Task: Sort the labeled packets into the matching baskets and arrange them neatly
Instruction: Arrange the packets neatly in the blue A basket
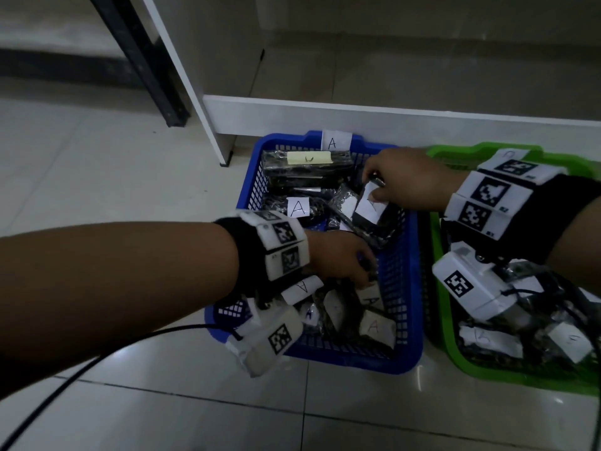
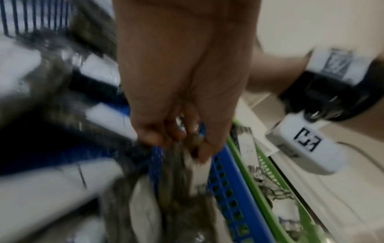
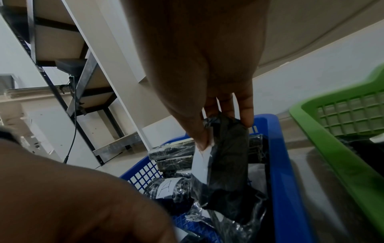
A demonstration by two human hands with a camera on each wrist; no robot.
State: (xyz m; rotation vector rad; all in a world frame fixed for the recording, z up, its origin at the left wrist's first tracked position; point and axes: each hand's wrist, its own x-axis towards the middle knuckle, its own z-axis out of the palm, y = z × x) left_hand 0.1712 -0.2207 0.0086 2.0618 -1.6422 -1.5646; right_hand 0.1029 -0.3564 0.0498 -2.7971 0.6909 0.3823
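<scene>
**Both hands down in the blue basket, tidying the A packets**

On our left, our left hand [image 1: 338,262] reaches into the near half of the blue basket [image 1: 411,288], its fingers curled down and pinching the crinkly top of a packet by the right wall; the left wrist view is blurred, so we cannot tell which packet. We judge it is lifting or squaring one of the loose A-labelled packets [image 1: 374,327] heaped there.

Further right, our right hand [image 1: 406,180] pinches a dark packet [image 3: 226,157] between thumb and fingertips at its upper end, so it hangs tilted over the basket's far right side, white label facing us. That grip probably lets us stand it beside the stacked packets [image 1: 305,169] at the back.

Just beside the blue one sits the green basket [image 1: 448,349], with more packets. Our right forearm crosses above it, and the jumble below leaves little free floor.
</scene>
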